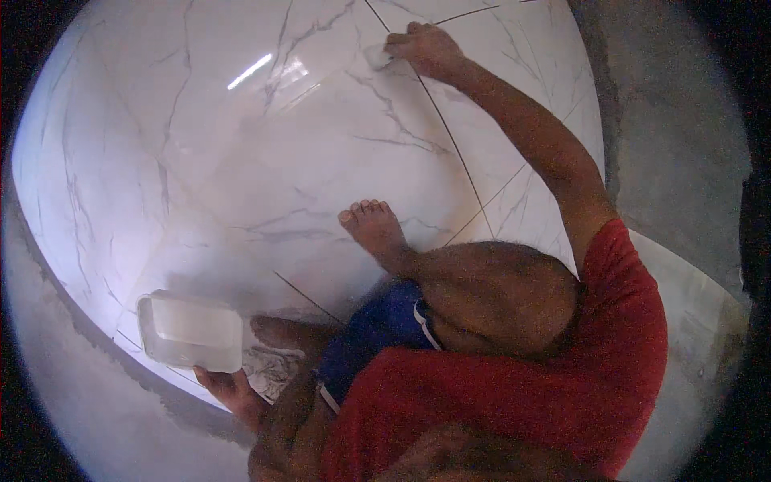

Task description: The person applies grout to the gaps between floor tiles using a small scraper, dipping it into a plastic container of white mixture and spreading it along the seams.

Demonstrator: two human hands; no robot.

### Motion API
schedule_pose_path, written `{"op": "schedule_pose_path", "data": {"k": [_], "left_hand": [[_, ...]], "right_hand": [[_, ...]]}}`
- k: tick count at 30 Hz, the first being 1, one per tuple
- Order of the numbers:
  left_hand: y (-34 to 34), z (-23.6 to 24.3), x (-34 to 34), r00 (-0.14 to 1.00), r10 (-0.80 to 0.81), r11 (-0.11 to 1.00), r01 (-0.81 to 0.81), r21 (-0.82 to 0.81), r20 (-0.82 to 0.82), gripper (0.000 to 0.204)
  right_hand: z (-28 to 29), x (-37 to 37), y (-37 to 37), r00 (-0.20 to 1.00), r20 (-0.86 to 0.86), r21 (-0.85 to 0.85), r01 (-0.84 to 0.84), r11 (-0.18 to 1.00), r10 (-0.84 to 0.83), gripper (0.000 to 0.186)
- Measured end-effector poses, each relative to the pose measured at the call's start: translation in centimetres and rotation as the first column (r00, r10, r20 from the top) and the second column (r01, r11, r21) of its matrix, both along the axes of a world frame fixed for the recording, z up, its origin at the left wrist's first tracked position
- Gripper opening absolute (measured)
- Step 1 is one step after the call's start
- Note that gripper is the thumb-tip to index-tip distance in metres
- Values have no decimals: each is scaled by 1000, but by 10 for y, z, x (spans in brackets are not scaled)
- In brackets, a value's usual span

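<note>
At the lower left, my left hand (231, 394) grips the near edge of a whitish, translucent rectangular plastic container (193, 331). The container is tilted, and whatever it holds cannot be made out. My right arm stretches far forward over the floor. In my right hand (430, 55), the fingers are closed round a small, flat whitish piece (377, 58), pressed against the floor tile beside a dark joint line. Its kind is too blurred to tell. White marble-patterned tiles (265, 185) with grey veins lie under both hands.
My bare foot (377, 229) rests on the tiles in the middle, the other one near the container. A crumpled grey-white cloth or bag (273, 371) lies beside my left hand. Rough grey concrete (679, 136) borders the tiles at right. A pale slab (691, 297) is behind my right side.
</note>
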State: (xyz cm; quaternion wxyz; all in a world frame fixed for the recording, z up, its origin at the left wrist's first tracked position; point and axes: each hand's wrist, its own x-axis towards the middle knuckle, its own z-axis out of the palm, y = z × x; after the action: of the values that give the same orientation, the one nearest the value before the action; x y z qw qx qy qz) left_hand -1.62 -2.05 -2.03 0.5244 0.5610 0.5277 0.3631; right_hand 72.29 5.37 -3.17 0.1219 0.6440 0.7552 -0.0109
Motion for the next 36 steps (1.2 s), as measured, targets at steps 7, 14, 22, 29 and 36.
{"op": "schedule_pose_path", "data": {"k": [7,14,22,29,36], "left_hand": [[5,17,29,983,172,977,-178,-120,-58,67],[10,27,35,989,144,988,-146,-53,-37,68],[10,3,7,942,322,930,-294,-222,99,71],[7,2,10,962,271,939,-261,-225,13,67],[14,18,28,571,686,670,-255,-697,451,59]], "right_hand": [[-3,62,-13,994,60,53,92,994,-95,28],[6,35,1,1000,-16,132,14,991,-12,19],[-9,30,-21,989,37,76,141,987,-144,23],[-12,-36,0,992,-5,101,-124,987,125,26],[-15,49,-19,999,36,38,-18,999,17,24]]}}
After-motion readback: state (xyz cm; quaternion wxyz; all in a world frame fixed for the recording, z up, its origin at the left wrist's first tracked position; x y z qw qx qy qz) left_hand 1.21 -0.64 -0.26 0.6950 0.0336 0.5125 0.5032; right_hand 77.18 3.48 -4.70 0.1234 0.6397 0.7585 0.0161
